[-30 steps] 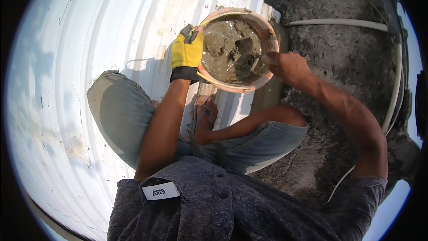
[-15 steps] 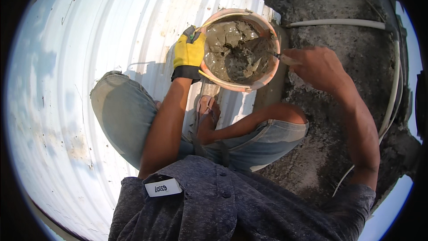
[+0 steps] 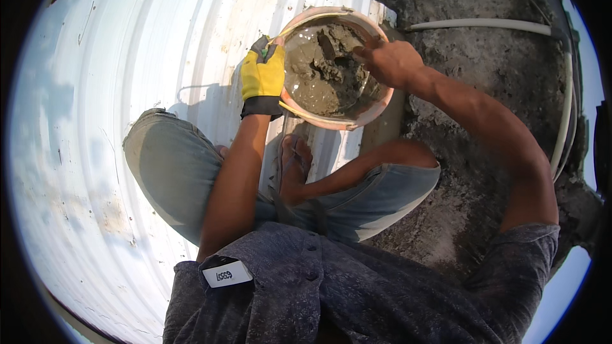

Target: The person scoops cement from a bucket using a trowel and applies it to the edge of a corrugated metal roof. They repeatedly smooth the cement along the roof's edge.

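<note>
A round pinkish bucket (image 3: 373, 109) with a pale rim stands in front of me, holding wet grey mortar (image 3: 305, 83). My left hand (image 3: 263, 76), in a yellow glove with a black cuff, is closed on the bucket's left rim. Bare and curled, my right hand (image 3: 394, 64) grips a trowel over the right side of the bucket. Its handle is inside my fist, and the blade is sunk in the mortar and mostly hidden. Lumps of mortar are heaped near the middle, and a wetter, shiny area lies on the left.
White corrugated metal sheeting (image 3: 159, 44) spreads under and to the left of me. Rough dark concrete (image 3: 440, 89) lies on the right, with a pale pipe (image 3: 478, 24) across it and another pipe (image 3: 562, 108) along the far right. My bent knees flank the bucket's near side.
My right hand has moved left and slightly up, from outside the bucket to over its right side, pushing the trowel into the mortar. My left hand still holds the rim.
</note>
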{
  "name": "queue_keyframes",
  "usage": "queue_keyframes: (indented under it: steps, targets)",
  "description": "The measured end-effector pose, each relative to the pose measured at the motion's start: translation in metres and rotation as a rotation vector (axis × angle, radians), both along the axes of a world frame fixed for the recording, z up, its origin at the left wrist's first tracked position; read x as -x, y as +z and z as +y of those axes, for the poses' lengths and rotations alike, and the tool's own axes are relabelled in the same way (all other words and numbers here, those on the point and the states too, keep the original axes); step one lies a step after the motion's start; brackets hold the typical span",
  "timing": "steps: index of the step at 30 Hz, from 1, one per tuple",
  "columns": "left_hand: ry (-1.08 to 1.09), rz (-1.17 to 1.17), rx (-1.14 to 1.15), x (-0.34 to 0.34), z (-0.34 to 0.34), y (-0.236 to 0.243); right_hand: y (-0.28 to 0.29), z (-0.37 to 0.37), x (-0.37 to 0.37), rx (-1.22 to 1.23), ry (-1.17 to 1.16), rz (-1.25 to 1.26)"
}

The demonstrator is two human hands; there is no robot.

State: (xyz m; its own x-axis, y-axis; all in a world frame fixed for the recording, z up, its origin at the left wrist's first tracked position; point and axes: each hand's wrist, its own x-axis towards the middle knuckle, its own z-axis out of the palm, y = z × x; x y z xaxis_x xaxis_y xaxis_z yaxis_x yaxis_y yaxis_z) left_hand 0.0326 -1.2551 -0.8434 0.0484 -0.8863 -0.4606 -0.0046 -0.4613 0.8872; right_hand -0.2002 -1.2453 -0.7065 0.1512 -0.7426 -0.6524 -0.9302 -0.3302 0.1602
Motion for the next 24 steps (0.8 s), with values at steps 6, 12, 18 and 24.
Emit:
queue_keyframes:
  steps: [6,12,18,24]
  targets:
    - [0.007,0.017,0.034,-0.006,-0.004,-0.004,0.001,0.011,-0.026,0.000,-0.265,-0.153]
    - [-0.022,-0.122,0.052,-0.007,-0.003,0.000,0.003,0.028,-0.033,0.001,-0.465,-0.346]
    - [0.075,0.083,0.020,-0.005,-0.002,-0.003,-0.020,0.071,-0.033,0.028,-1.009,-0.605]
    - [0.079,0.092,0.037,-0.001,0.000,-0.007,-0.011,0.065,-0.035,-0.320,-1.790,-0.843]
